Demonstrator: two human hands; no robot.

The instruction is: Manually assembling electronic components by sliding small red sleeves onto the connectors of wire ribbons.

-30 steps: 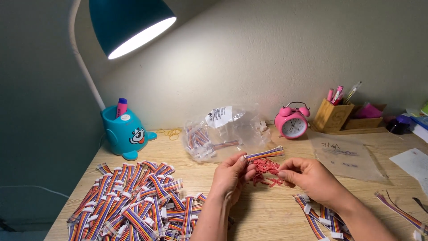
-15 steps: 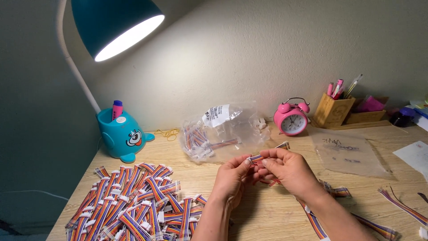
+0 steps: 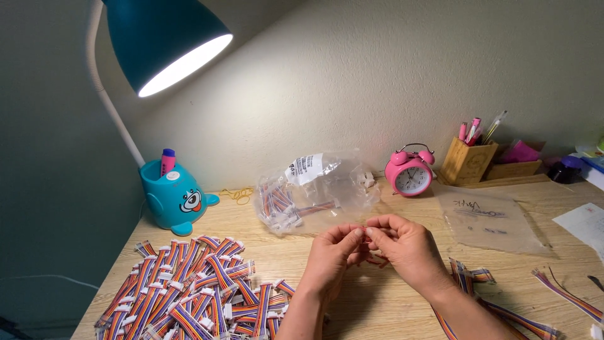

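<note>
Centrally, two bare hands meeting fingertip to fingertip just above the tabletop [image 3: 390,302]. Left hand [image 3: 331,255] and right hand [image 3: 409,247] each with a closed pinch grip on one small reddish wire bundle [image 3: 366,240], mostly hidden between thumbs and forefingers; a few red strands showing below the right hand's fingers. Bundle held in the air, not resting on the wood, near the middle of the tabletop.

Just behind the hands, a crumpled clear bag [image 3: 314,192] with more striped cables and white connectors inside. Front left, a large heap of rainbow ribbon cables [image 3: 189,289], well apart from the hands. Beside the right forearm, a few loose cables [image 3: 469,277]; more at the far right edge.

Further back: a flat clear bag [image 3: 494,220] on the right, a pink alarm clock [image 3: 410,170], a wooden pen holder [image 3: 467,160], a teal whale-shaped cup [image 3: 173,195] by the wall. Overhead left, a lit teal lamp [image 3: 163,38].
</note>
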